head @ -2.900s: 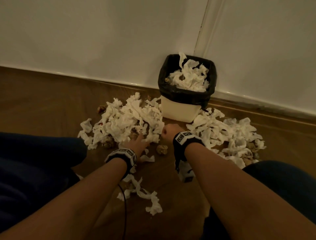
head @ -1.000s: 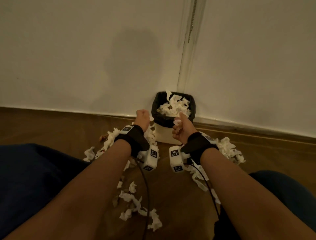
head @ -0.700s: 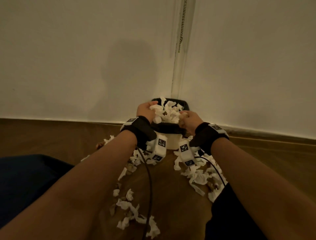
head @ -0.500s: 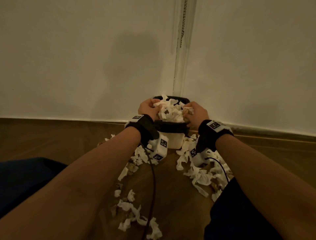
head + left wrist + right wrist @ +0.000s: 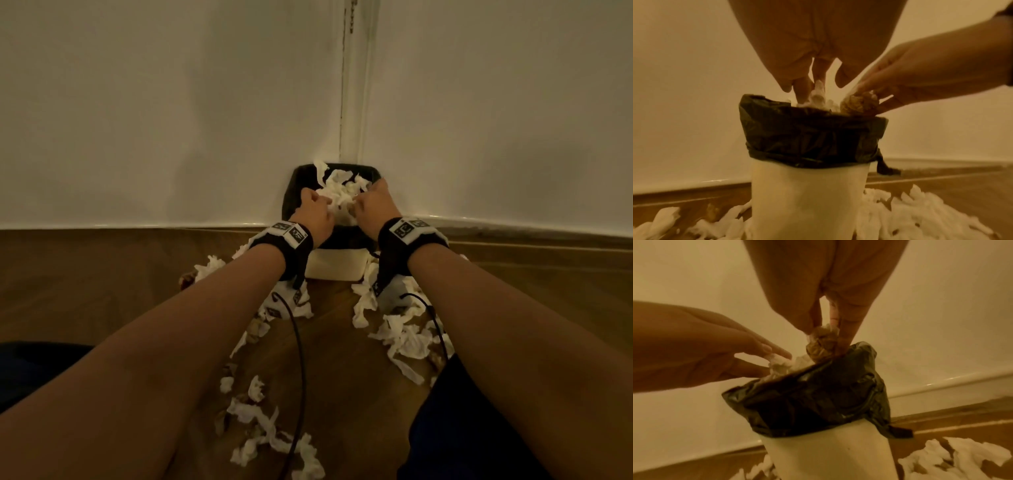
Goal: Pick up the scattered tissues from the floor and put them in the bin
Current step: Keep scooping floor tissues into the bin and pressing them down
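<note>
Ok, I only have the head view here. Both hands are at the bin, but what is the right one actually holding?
Observer: In the right wrist view, the right hand pinches a brown wad just above the bin.
Operator: And the left?
Observer: The left hand pinches a white tissue between thumb and fingers, over the opening.
Operator: Is the bag on properly?
Observer: The black liner is folded down over the rim, and a tail of it hangs at one side.
</note>
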